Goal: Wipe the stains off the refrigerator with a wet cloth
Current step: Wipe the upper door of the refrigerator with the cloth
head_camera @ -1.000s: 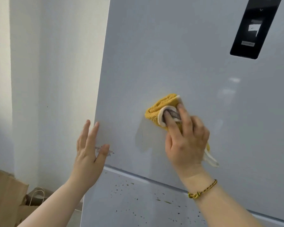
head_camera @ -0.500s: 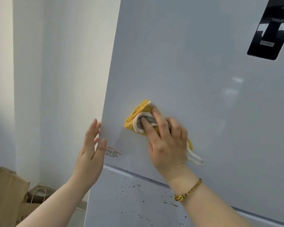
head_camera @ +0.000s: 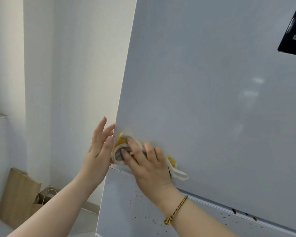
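Your right hand (head_camera: 149,161) presses the yellow cloth (head_camera: 119,139) flat against the upper door (head_camera: 203,91) of the refrigerator (head_camera: 220,151), at that door's bottom left corner, just left of the frame's centre. The fingers lie nearly straight and a little apart on top of the wad, though motion blur hides whether the thumb hooks any fold. Your left hand (head_camera: 97,151) stands just beside it at the door's left edge, fingers straight and loosely fanned, tips touching the edge, holding nothing. The main risk, as I judge it, is the cloth running off that corner: with only flat fingers on it and no real pinch, a stroke past the edge could let the wad slip and drop toward the floor near the paper bags (head_camera: 19,190) at lower left. The white loop (head_camera: 179,176) hanging below your palm lies near the seam between the doors and could catch there or drag. A wet cloth squeezed hard here may send drips onto the lower door (head_camera: 120,194), where the brown specks (head_camera: 140,200) at lower centre look unwiped, and turn them into streaks. Mind your left thumb, almost touching the cloth, and keep moisture well away from the black display panel (head_camera: 294,31) at upper right.
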